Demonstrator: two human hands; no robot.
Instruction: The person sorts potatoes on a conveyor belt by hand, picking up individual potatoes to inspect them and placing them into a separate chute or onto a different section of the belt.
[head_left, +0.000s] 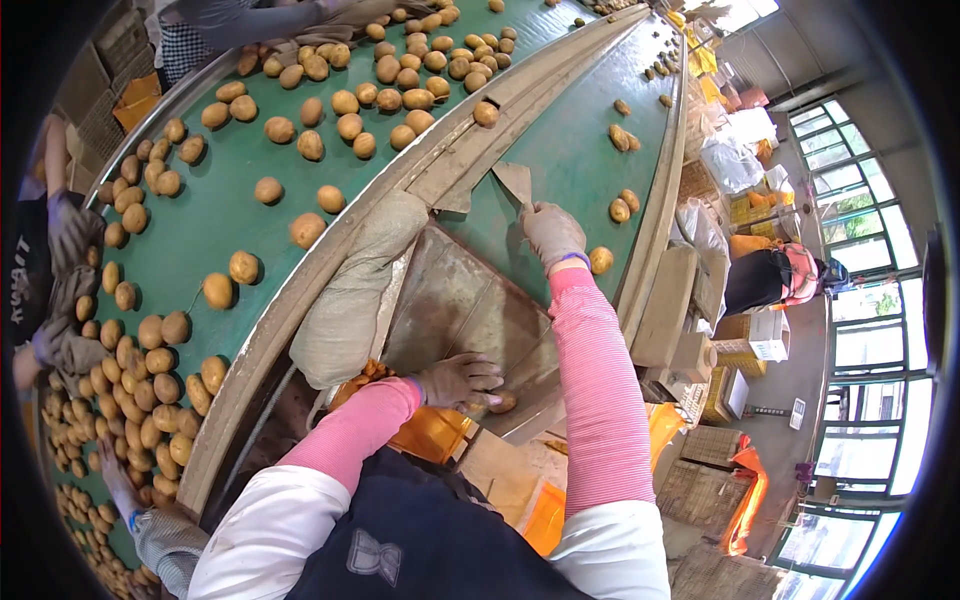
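My right hand (555, 234), in a dusty glove, is closed at the near corner of a thin, flat tan piece (514, 180) over the narrower green conveyor belt (577, 176). Its material is unclear. My left hand (459, 381), also gloved, lies low over a worn metal chute (465, 300) with its fingers spread. One potato (504, 403) rests on the chute by its fingertips. Another shows partly beneath the hand; whether I grip it is hidden. Several potatoes, among them one pale potato (601, 260), lie on the narrow belt beyond my right hand.
A wide green belt (247, 315) full of potatoes runs along the left, behind a wooden divider (420, 161). A cloth-wrapped bundle (360, 285) hangs on the divider. Co-workers' gloved hands (71, 232) reach in from the left. Crates (750, 334) and a person (772, 277) are at right.
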